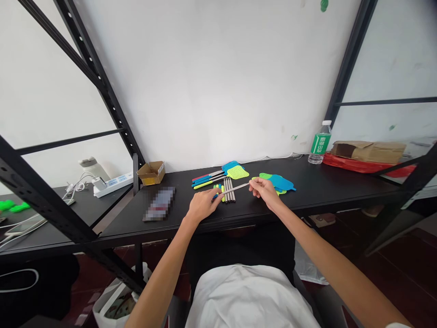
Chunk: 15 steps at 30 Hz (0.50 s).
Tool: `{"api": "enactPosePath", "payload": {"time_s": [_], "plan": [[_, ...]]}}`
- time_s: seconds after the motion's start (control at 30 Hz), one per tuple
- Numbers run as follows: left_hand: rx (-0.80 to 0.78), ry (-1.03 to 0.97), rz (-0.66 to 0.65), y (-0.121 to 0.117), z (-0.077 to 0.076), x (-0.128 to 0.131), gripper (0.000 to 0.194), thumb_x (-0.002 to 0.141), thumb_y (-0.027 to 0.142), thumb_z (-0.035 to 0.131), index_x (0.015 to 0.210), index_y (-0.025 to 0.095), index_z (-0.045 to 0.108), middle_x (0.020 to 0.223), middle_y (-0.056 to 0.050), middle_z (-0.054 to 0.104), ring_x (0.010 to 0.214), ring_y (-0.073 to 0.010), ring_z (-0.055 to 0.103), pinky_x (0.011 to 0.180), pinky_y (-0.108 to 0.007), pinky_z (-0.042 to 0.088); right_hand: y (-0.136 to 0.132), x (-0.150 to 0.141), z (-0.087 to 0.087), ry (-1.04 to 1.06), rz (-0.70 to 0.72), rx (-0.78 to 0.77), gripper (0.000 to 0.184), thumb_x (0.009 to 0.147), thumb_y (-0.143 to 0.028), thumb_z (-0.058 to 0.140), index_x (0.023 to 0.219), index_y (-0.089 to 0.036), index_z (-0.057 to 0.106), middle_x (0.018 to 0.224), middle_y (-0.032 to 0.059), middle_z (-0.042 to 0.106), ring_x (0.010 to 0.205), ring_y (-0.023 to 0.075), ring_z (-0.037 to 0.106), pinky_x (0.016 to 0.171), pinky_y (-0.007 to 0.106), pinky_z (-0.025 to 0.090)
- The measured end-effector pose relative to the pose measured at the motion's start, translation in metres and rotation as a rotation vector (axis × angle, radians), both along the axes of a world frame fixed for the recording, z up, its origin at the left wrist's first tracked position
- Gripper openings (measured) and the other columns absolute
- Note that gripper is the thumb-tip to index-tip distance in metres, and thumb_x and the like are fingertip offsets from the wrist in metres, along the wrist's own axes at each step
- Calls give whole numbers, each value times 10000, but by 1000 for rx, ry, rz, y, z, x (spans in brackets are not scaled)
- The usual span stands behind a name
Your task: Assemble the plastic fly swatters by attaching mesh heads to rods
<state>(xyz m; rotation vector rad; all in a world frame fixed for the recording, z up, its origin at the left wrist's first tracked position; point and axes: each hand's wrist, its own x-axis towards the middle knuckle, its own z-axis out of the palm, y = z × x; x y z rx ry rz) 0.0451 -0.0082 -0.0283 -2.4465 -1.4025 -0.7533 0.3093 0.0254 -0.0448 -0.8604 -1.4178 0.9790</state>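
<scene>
A thin silvery fly swatter rod [236, 187] is held slantwise just above the black table. Closed around its near-left end, where a bit of blue shows, is my left hand [201, 203]. The fingers of my right hand [265, 188] pinch the other end. Beneath the held rod, several more metal rods [230, 193] with dark ends lie side by side, and yellow-green and blue handle pieces sit by my left fingers. Loose blue and yellow-green swatter heads [280, 182] are piled beside my right hand. Behind, several whole fly swatters [238, 172] lie together with their handles pointing left.
A small open cardboard box [151, 174] stands at the table's back left, with a blurred phone-like item [160, 204] in front. A water bottle [320, 143] and a brown carton [368, 151] on red plastic are at the right. Metal shelf posts [102, 86] frame both sides.
</scene>
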Motion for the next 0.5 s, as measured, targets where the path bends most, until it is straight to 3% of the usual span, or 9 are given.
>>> {"api": "enactPosePath", "payload": {"time_s": [0.17,0.5], "plan": [[5,-1,-1,1,0,0,369,1011,477,338,1079,254,624,911,-23,733,749,-185,666,604,-250,364,1,0,1,33,3,-18,372,762,-529,707,955,-212,673,742,36,673,513,114,494,433,243,332],[9,-14,-4,0,0,0,353,1009,467,348,1061,253,623,887,-14,730,738,-185,662,600,-252,357,3,0,-2,21,-5,-12,326,753,-482,725,902,-195,691,765,44,677,527,109,497,433,239,334]]}}
